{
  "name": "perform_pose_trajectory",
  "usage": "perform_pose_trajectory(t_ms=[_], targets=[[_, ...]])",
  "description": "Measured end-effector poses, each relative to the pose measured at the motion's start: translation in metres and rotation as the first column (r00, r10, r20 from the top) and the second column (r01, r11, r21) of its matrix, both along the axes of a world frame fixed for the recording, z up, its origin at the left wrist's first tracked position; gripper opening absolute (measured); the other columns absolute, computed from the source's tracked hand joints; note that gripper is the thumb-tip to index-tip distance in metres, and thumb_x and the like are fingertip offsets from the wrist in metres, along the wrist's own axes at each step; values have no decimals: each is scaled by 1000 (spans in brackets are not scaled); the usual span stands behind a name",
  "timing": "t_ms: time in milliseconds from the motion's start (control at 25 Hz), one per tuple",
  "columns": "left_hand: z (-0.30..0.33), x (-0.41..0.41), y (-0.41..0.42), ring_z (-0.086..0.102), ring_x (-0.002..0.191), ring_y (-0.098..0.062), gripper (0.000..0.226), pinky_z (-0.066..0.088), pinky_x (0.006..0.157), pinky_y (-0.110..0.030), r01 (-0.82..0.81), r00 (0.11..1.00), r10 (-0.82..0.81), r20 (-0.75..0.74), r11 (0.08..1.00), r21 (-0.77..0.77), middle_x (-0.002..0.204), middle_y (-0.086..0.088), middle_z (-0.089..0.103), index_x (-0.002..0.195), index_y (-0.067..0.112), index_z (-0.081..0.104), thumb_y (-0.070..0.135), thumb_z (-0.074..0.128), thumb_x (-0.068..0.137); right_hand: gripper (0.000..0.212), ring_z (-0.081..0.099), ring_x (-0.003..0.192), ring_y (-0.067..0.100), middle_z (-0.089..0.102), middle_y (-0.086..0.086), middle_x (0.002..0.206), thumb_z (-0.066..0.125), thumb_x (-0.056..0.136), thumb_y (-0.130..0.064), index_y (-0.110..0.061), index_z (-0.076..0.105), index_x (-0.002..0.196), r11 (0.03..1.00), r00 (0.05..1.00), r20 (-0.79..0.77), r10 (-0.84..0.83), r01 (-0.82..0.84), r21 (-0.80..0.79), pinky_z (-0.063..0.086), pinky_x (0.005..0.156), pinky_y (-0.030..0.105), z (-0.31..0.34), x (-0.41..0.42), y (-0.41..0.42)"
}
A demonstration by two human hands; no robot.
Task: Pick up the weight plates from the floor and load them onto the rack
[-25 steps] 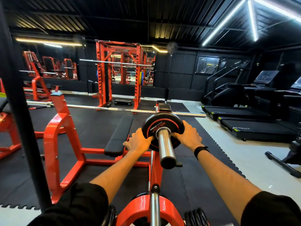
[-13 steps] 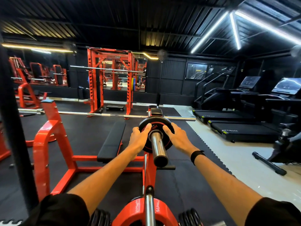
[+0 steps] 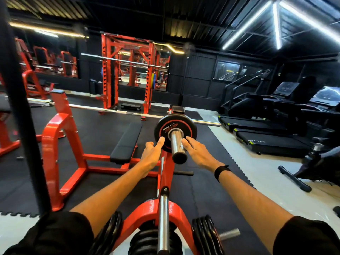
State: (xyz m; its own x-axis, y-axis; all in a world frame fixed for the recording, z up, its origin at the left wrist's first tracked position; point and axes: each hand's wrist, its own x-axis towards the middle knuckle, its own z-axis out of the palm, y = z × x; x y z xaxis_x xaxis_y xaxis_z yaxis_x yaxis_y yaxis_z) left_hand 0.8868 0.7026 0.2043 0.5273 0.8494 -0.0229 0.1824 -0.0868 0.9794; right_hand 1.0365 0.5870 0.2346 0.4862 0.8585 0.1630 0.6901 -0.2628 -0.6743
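Head view: weight plate (image 3: pixel 175 132) sits on the chrome peg (image 3: pixel 177 143); left hand (image 3: pixel 151 155) and right hand (image 3: pixel 199 153) open-fingered, fingertips touching, gripping nothing. Push evenly, seat it flush.

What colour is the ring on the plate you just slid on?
Red, on the round black weight plate; head view.

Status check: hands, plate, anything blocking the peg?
Left hand and right hand open, fingertips at the plate. Weight plate seated on chrome peg. Nothing blocking.
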Motion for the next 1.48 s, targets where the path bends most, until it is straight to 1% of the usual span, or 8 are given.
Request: perform_pose_trajectory(t_ms=[120, 200, 320, 480, 680, 880, 1320, 1480], targets=[[-5, -35, -15, 46, 131, -31, 79, 38, 109, -49, -84, 996, 83, -13, 995, -45, 145, -14, 44, 143, 9, 33, 69, 37, 92, 32, 54, 95, 22, 59, -5, 93, 32, 102, -48, -26, 54, 94, 995, 995, 18, 99, -99, 25, 39, 82, 33, 1, -19, -9], [-7, -60, -29, 51, 125, -32, 75, 40, 108, -50, -169, 986, 168, -14, 984, -49, 139, -16, 49, 135, 6, 41, 68, 38, 92, 47, 53, 118, 31, 60, 8, 124, 32, 102, -50, -15, 51, 128, 990, 991, -11, 136, -135, 48, 38, 97, 39, -1, -32, -17], [-15, -98, -62, 56, 119, -32, 65, 40, 104, -47, -283, 959, 283, -22, 959, -24, 128, -18, 58, 122, 9, 51, 66, 37, 94, 76, 41, 136, 37, 34, 18, 153, 32, 98, -58, -17, 6, 156, 989, 986, -89, 138, -134, 55, 27, 116, 41, -15, -54, -37], [-40, -152, -126, 54, 122, -29, 65, 39, 101, -43, -358, 930, 352, -104, 933, -48, 138, -7, 50, 131, 10, 49, 63, 36, 96, 96, 65, 104, 38, 42, 21, 146, 35, 91, -69, -18, -18, 152, 985, 944, -285, 166, -175, -4, 51, 93, 41, -59, -89, -65], [-71, -213, -185, 58, 106, -29, 55, 43, 69, -32, -452, 884, 430, -183, 886, -100, 114, -4, 55, 123, 15, 53, 60, 34, 98, 78, 56, 120, 29, 33, 15, 154, 33, 97, -60, -14, 11, 156, 881, 878, -289, 381, -440, -175, 43, 52, 16, -98, -159, -88], [-73, -268, -215, 50, 127, -36, 78, 42, 97, -43, -513, 850, 490, -194, 854, -92, 145, -15, 48, 145, 8, 39, 67, 34, 94, 91, 45, 134, 33, 33, 16, 155, 32, 88, -74, -13, 17, 154, 768, 805, -226, 548, -591, -246, 50, 89, 35, -98, -222, -101], [-84, -453, -274, 57, 94, -29, 41, 40, 63, -32, -605, 782, 568, -256, 790, -94, 95, -2, 47, 89, 26, 45, 64, 31, 97, 65, 63, 99, 29, 60, 21, 122, 33, 98, -58, -2, 53, 124, 686, 714, -270, 646, -698, -206, 53, 84, 41, -108, -414, -115], [-104, -526, -290, 61, 105, -34, 65, 47, 90, -46, -637, 760, 570, -313, 748, -187, 112, -7, 51, 131, 20, 43, 70, 28, 93, 62, 62, 85, 18, 59, 16, 114, 32, 99, -56, -3, 51, 125, 607, 658, -271, 703, -753, -255, 48, 55, 20, -125, -489, -128]])
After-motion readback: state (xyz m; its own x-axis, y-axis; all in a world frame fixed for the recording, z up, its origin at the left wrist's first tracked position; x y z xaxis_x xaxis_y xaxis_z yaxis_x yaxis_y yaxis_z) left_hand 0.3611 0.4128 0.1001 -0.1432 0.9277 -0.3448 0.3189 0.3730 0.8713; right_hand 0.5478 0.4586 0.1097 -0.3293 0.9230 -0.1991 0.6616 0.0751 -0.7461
